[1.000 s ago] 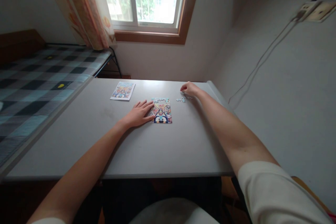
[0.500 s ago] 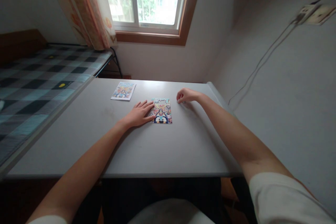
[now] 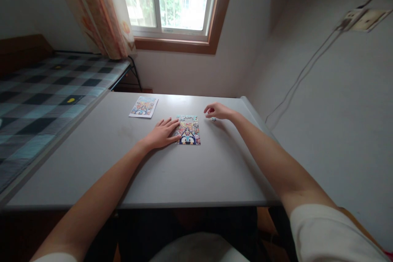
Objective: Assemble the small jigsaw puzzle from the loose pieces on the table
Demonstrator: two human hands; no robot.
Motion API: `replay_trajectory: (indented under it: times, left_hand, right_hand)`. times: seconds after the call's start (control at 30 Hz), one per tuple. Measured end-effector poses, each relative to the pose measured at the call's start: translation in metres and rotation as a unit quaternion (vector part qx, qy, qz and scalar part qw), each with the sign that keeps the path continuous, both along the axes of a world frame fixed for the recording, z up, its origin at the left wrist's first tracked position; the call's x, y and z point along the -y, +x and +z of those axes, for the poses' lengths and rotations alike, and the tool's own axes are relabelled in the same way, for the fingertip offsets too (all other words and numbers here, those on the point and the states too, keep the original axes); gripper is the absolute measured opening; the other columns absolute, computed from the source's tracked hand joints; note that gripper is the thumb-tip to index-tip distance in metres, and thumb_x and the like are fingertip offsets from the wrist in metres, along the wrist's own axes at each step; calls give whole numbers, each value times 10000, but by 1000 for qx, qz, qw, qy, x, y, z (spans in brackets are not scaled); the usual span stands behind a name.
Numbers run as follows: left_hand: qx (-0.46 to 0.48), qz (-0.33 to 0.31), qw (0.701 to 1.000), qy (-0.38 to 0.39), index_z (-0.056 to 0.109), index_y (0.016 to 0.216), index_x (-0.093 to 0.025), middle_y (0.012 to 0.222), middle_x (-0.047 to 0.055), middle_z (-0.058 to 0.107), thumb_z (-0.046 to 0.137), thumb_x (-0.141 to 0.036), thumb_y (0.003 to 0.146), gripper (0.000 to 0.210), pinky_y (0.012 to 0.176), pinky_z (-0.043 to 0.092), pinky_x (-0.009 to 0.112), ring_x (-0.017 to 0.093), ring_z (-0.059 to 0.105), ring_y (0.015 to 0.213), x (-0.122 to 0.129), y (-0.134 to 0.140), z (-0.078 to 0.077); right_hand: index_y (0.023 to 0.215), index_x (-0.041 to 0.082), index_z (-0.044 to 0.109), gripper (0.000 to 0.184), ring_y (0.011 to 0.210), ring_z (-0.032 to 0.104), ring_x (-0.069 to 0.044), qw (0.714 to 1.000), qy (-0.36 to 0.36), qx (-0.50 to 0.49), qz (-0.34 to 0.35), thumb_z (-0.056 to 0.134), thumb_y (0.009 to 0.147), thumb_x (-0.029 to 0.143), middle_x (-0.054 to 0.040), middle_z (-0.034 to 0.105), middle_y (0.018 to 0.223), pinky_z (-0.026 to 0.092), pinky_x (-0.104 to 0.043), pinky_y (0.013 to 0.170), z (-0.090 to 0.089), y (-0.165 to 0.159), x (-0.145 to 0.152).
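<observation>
A jigsaw puzzle (image 3: 189, 133) lies on the table, showing a blue penguin-like face at its near end and a crowded colourful pattern above. A bare gap shows near its far end, bordered by a pale strip of pieces. My left hand (image 3: 164, 133) rests flat with fingers spread, its fingertips on the puzzle's left edge. Just off the table, right of the puzzle's far end, my right hand (image 3: 217, 110) has its fingers curled in a pinch. Whatever is between those fingertips is too small to make out. A few loose puzzle pieces (image 3: 214, 119) lie beneath that hand.
A printed reference picture (image 3: 143, 107) lies on the table's far left. The grey-white table (image 3: 190, 176) meets a wall on the right, where a cable (image 3: 296, 84) hangs from a socket. A checked bed (image 3: 61, 86) is at left; a window (image 3: 172, 0) is beyond.
My right hand has lifted slightly from the table and shifted a little left, uncovering loose pieces beneath it. My left hand has stayed on the puzzle's edge.
</observation>
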State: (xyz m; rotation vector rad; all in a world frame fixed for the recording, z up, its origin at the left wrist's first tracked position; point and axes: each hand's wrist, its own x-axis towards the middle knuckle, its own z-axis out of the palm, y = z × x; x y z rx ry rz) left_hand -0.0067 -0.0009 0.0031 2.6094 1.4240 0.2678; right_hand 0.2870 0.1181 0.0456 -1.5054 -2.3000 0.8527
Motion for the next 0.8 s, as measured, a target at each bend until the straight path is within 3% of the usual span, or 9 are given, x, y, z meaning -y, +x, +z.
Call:
replay_trajectory:
  times: [0.17, 0.3, 0.57, 0.8]
  left_hand:
    - [1, 1, 1000, -2, 351, 1489, -239, 1569, 40, 302, 356, -635, 939, 678, 1178, 146, 453, 286, 203, 1456, -2, 0, -2]
    - [1, 2, 1000, -1, 344, 1491, -240, 1572, 42, 294, 355, -637, 941, 678, 1177, 144, 450, 279, 199, 1457, -2, -1, -3]
    - [2, 1, 1000, -1, 343, 1496, -240, 1568, 46, 304, 356, -623, 946, 671, 1175, 155, 471, 294, 192, 1458, -1, 0, -2]
    - [3, 0, 1000, -4, 338, 1500, -239, 1567, 30, 304, 361, -617, 946, 671, 1176, 155, 479, 297, 200, 1456, 0, 0, -2]
  right_hand:
    - [868, 118, 739, 176, 625, 593, -123, 988, 44, -138, -48, 692, 754, 244, -54, 684, 708, 462, -247, 604, 18, -19, 18]
    - [837, 98, 709, 119, 616, 619, -127, 977, 39, -195, -70, 687, 745, 170, -85, 705, 718, 468, -232, 576, 17, -38, 27]
    - [749, 109, 738, 78, 619, 641, -135, 989, 34, -112, -92, 671, 712, 122, -79, 727, 695, 463, -213, 580, -15, -74, 33]
    - [753, 138, 769, 121, 675, 655, -148, 991, 57, -43, -110, 660, 699, 128, -70, 746, 752, 464, -201, 599, -18, -86, 35]
